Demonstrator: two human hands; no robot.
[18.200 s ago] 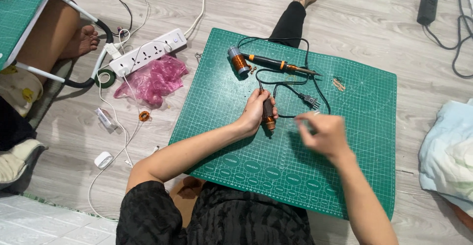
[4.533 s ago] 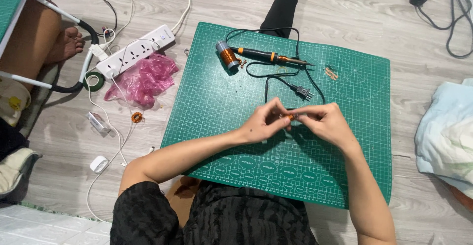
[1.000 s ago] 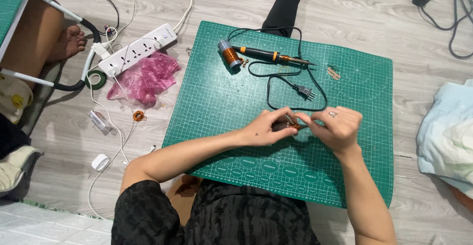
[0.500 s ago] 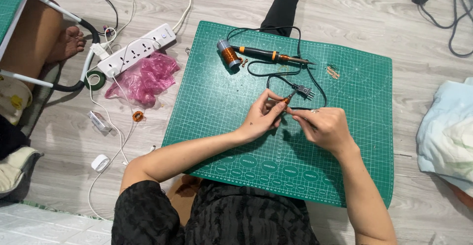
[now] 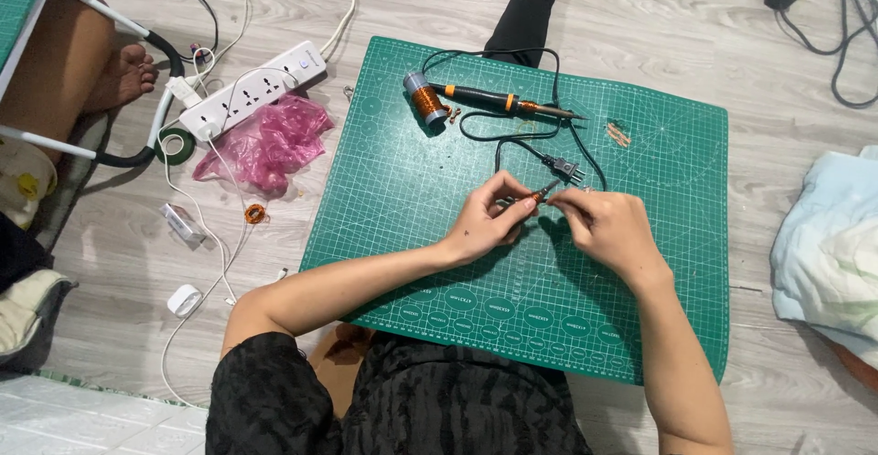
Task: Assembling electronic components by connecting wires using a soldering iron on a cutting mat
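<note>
A: Small orange-and-metal pointed part (image 5: 541,192), item one: where is it held?

B: Pinched in the fingertips of the left hand (image 5: 489,220), above the middle of the green gridded cutting mat (image 5: 439,235). Its tip points toward one o'clock.

A: Right hand (image 5: 611,229)?

B: Just beside it at three o'clock, fingers curled, thumb and forefinger meeting the part's tip. Whether it grips a wire there is too small to tell.

A: Item two, beyond the hands?

B: Black two-pin plug (image 5: 565,170) at twelve o'clock, on the mat, with its black cord looping away.

A: Further out?

B: Black-and-orange soldering iron (image 5: 503,102) lying flat, tip toward three o'clock; a spool of copper wire (image 5: 425,102) touching its handle end at nine o'clock. Small copper scraps (image 5: 619,134) at one o'clock.

A: Off the mat?

B: At ten o'clock on the grey wood-look floor (image 5: 677,25): a crumpled pink plastic bag (image 5: 267,139), then a white power strip (image 5: 254,89) and a roll of green tape (image 5: 175,145).
</note>
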